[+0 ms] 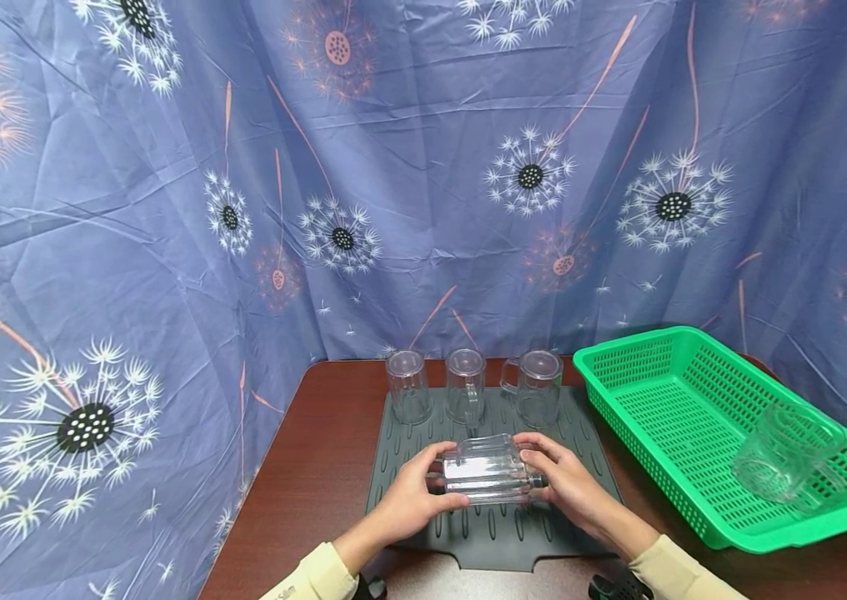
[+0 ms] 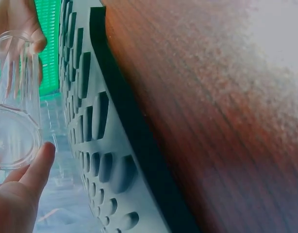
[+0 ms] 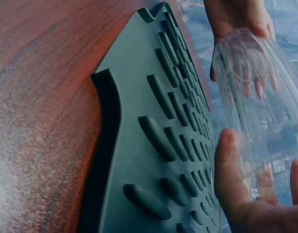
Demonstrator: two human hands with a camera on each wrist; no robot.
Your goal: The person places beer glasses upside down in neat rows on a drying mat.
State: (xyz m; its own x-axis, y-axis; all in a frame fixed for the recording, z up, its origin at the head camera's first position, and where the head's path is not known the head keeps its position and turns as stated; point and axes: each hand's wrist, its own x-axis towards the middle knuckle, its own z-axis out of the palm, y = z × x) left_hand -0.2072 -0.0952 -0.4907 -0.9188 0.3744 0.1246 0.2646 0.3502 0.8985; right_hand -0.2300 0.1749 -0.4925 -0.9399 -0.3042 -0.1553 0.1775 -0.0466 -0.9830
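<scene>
Both hands hold one clear, ribbed glass mug (image 1: 487,471) on its side above the dark grey drying mat (image 1: 491,533). My left hand (image 1: 418,492) grips its base end, thumb toward me, as the left wrist view shows with the round glass base (image 2: 13,138) beside the thumb. At the opposite end my right hand (image 1: 569,483) has its fingers curled round the glass. Behind the hands, a row of three clear mugs stands bottom-up on the mat: a left mug (image 1: 409,392), a middle mug (image 1: 464,392) and a right mug (image 1: 539,392).
A green perforated basket (image 1: 649,454) sits on the right of the brown table (image 1: 318,442). Inside it, near its front right end, lies another clear glass mug (image 1: 776,458). Blue dandelion-patterned cloth (image 1: 423,208) hangs behind the table and along its sides.
</scene>
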